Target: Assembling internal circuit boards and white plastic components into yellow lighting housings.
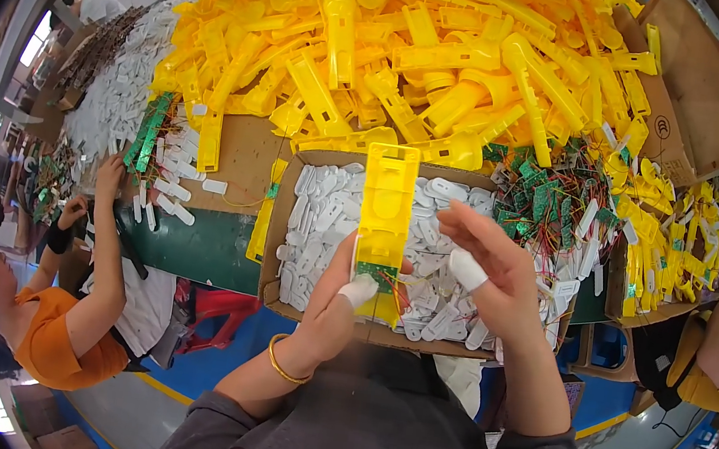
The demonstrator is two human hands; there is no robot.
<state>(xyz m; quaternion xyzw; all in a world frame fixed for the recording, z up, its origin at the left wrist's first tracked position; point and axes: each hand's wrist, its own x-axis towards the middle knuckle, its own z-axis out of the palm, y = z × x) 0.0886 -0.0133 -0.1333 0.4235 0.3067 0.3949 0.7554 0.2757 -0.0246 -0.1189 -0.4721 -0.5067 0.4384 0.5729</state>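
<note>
My left hand grips a long yellow plastic housing near its lower end, holding it upright over a cardboard box. A green circuit board lies in the housing's lower part beside my thumb, with thin red wires coming off it. My right hand is just to the right of the housing, apart from it, fingers and thumb spread with nothing held. White finger covers sit on both thumbs. Below the hands, the cardboard box is full of small white plastic pieces.
A large heap of yellow housings covers the table beyond the box. Wired green circuit boards pile up at the right. Another tray of yellow parts stands farther right. Co-workers sit on both sides, an orange sleeve at left.
</note>
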